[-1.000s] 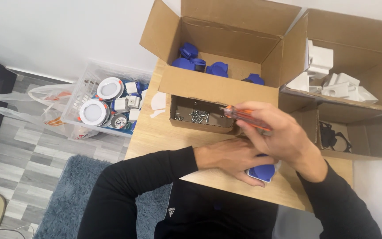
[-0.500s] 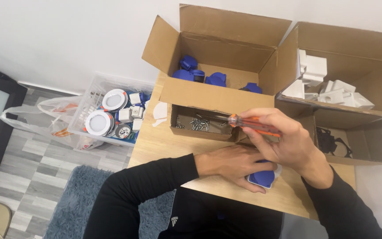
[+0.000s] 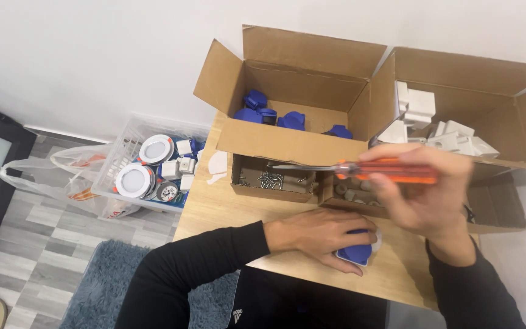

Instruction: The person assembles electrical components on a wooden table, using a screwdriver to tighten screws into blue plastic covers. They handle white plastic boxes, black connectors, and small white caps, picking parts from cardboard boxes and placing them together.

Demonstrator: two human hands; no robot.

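Since the earlier frames the right hand (image 3: 424, 198) has lifted off the work: it was down over the blue part alongside the left hand, and now it sits higher, with the screwdriver (image 3: 360, 169) carried nearly level and its blade pointing left over the shallow box.

Grip, right: fingers closed round the orange handle, thumb side toward the camera. The hand is motion-blurred, so finger placement cannot be read closely. The metal tip hangs just above the loose screws (image 3: 270, 179), apart from them as far as can be told.

Grip, left: the left hand (image 3: 321, 234) lies palm down on the table (image 3: 226, 213), fingers curled over the blue part (image 3: 354, 252) and pressing it to the wood. This reads as a steadying hold, keeping the piece from sliding. The part lies at the near edge of the table, directly before the person and below the right hand.

Surroundings: the shallow cardboard tray (image 3: 275, 183) holds screws on its left side and small pale pieces on its right, within easy reach. Behind it, an open carton (image 3: 302, 91) contains more blue parts; the carton to its right (image 3: 458, 103) holds white parts. On the floor at the left stands a clear crate (image 3: 153, 167) of round white fittings, beside a plastic bag (image 3: 50, 176).
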